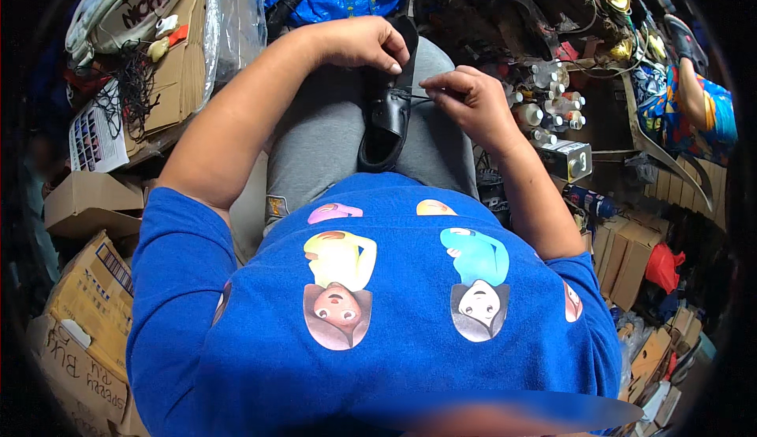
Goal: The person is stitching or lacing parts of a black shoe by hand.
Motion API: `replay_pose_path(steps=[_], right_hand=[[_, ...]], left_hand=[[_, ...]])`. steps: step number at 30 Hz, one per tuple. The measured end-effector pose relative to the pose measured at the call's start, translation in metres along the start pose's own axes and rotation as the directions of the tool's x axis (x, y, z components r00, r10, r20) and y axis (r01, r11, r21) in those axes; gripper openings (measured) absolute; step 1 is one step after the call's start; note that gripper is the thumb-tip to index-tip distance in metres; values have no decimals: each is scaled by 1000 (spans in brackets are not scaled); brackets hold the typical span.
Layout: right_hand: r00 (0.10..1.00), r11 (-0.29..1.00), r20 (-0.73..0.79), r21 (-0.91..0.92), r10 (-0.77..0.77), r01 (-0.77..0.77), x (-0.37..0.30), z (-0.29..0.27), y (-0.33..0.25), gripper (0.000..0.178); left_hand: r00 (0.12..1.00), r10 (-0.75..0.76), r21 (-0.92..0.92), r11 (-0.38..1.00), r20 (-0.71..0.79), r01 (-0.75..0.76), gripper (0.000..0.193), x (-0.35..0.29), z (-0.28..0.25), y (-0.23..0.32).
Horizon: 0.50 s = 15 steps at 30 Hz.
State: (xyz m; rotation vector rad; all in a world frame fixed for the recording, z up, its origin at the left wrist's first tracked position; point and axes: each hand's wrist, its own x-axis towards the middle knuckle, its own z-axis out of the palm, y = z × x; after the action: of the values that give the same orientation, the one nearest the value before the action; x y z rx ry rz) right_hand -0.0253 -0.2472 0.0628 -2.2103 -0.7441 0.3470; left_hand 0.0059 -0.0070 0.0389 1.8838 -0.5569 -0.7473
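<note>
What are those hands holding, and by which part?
The right hand pinches a dark cord just beside the shoe. The left hand is at the shoe's far part; its hold is unclear.

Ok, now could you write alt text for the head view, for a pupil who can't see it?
A black shoe sits on a person's lap; the left hand is at its far end, and the right hand pinches a thin dark cord running to it. Cardboard boxes lie to the left, small bottles to the right.
</note>
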Motion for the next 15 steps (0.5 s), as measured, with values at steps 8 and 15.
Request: replay_pose_path(steps=[8, 15], right_hand=[[992, 981, 52, -155, -111, 118, 9, 6, -3, 13], [985, 924, 40, -341, -169, 172, 9, 8, -12, 11]], left_hand=[[998, -33, 6, 999, 54, 33, 23, -2, -6, 3], [989, -59, 57, 997, 133, 52, 35, -2, -11, 7]])
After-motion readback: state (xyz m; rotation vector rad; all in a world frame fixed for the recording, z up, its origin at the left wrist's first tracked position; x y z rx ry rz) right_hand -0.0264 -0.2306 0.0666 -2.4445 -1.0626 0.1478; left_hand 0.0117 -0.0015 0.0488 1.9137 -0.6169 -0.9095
